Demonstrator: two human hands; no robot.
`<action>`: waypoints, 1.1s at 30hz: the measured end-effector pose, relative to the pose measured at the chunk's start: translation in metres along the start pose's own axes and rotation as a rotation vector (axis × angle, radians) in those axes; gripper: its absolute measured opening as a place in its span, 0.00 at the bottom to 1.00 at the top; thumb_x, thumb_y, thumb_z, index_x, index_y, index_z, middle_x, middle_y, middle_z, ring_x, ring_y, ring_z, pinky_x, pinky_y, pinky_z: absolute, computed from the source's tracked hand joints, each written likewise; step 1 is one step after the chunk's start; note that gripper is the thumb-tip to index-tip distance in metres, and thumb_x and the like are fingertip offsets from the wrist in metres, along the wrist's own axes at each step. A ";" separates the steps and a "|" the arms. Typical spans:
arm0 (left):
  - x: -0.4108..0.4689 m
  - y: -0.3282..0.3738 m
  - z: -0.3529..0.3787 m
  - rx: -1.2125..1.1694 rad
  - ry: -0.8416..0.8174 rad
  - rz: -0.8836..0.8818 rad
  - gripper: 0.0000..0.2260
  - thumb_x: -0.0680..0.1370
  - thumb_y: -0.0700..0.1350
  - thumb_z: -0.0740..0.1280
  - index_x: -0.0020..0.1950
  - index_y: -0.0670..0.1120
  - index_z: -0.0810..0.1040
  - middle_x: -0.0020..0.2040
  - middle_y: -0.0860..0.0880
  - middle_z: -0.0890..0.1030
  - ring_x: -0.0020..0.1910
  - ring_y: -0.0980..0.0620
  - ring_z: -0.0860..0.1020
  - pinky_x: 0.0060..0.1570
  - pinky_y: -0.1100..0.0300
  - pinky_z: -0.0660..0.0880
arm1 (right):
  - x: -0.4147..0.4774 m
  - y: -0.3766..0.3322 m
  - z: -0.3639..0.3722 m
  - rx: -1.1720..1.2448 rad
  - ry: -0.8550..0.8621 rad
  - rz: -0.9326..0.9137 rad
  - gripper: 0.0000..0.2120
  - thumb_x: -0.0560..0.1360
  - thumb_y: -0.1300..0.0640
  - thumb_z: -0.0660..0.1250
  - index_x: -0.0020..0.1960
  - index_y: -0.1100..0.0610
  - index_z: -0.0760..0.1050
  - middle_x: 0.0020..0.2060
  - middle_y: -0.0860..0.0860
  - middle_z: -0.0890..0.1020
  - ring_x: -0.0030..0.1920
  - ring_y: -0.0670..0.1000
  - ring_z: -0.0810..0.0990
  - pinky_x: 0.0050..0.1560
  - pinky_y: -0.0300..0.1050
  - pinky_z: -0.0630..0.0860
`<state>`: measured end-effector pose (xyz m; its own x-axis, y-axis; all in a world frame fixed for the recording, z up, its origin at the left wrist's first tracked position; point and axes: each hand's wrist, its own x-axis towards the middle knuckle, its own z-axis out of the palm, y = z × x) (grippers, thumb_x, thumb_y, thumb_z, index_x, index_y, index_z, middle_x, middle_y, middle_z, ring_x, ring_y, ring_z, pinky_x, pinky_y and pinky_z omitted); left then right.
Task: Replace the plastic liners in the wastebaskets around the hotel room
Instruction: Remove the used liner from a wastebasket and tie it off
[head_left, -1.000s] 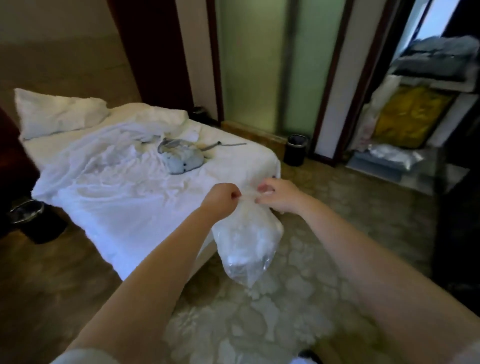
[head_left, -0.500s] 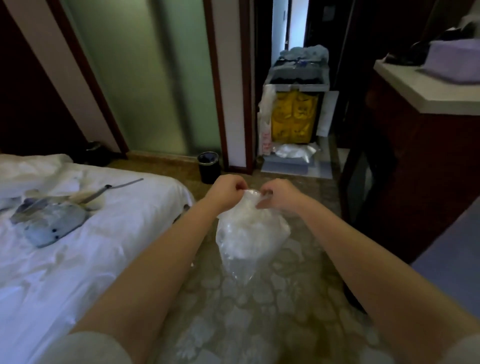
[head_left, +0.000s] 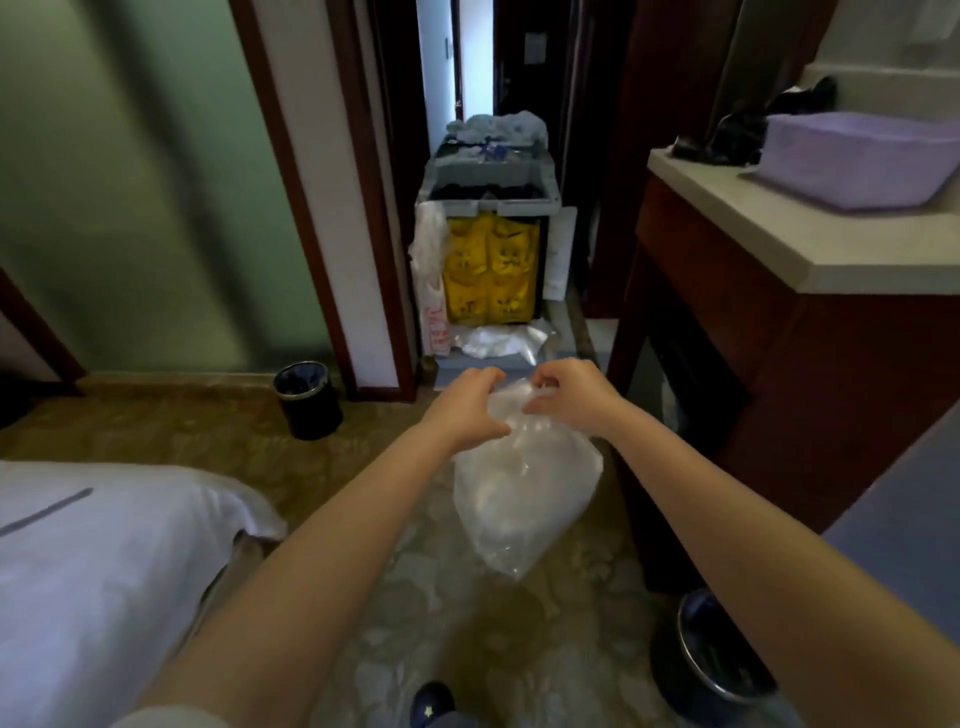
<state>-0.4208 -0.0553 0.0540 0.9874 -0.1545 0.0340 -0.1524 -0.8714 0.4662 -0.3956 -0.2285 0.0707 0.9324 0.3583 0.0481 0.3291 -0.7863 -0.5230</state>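
left hand (head_left: 470, 408): fingers curled, gripping clear plastic liner (head_left: 524, 483) top | right hand (head_left: 563, 392): fingers pinching liner top | liner hangs above carpet (head_left: 467, 623)

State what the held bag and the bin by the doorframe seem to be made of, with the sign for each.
Bag: thin clear plastic, glossy; you can see partly through it, and it creases and glints. Bin: dark and smooth with a shiny rim; perhaps metal or hard plastic, too blurred to settle.
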 end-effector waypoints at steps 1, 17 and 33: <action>0.027 -0.010 -0.003 0.007 0.002 0.027 0.29 0.71 0.45 0.74 0.70 0.44 0.69 0.64 0.45 0.74 0.62 0.47 0.74 0.58 0.57 0.70 | 0.026 0.003 -0.002 -0.015 0.008 0.006 0.11 0.70 0.53 0.76 0.48 0.55 0.80 0.42 0.48 0.78 0.47 0.50 0.77 0.45 0.45 0.73; 0.448 -0.141 -0.090 -0.152 0.049 0.143 0.09 0.77 0.40 0.66 0.55 0.45 0.80 0.48 0.52 0.78 0.48 0.54 0.75 0.48 0.61 0.71 | 0.434 0.075 -0.042 -0.090 0.145 0.125 0.06 0.77 0.50 0.67 0.52 0.51 0.75 0.45 0.51 0.79 0.44 0.52 0.78 0.44 0.52 0.79; 0.857 -0.194 -0.154 -0.166 0.328 -0.002 0.05 0.76 0.41 0.67 0.50 0.45 0.80 0.48 0.49 0.80 0.46 0.52 0.76 0.47 0.60 0.71 | 0.842 0.171 -0.138 -0.018 0.306 0.056 0.08 0.80 0.52 0.63 0.57 0.53 0.74 0.47 0.53 0.80 0.47 0.56 0.78 0.42 0.50 0.77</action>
<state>0.4612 0.0530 0.1290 0.9529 0.0280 0.3020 -0.1682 -0.7797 0.6031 0.4663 -0.1309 0.1397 0.9499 0.1483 0.2752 0.2762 -0.8105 -0.5166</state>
